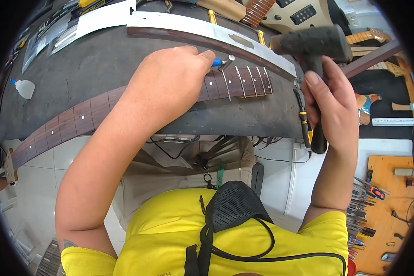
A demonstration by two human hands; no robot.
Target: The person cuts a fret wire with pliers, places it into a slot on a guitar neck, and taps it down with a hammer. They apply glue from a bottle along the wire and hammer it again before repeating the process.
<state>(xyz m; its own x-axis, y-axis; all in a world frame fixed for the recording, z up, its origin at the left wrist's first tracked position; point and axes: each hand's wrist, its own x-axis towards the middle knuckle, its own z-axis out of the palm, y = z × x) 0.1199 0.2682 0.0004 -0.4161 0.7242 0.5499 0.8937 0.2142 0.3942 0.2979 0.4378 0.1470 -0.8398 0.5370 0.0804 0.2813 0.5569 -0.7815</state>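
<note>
Hammer [315,43] in right hand [333,108], beside fretboard [244,83]

A dark workbench [92,60] carries a guitar neck [78,117], steel straightedge [193,25] and small bottle [25,87].

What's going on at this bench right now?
A person is working on a guitar neck lying across a dark bench. The left hand presses on it and pinches a small blue-handled tool beside the metal frets. The right hand grips a hammer, held up off the neck.
</note>
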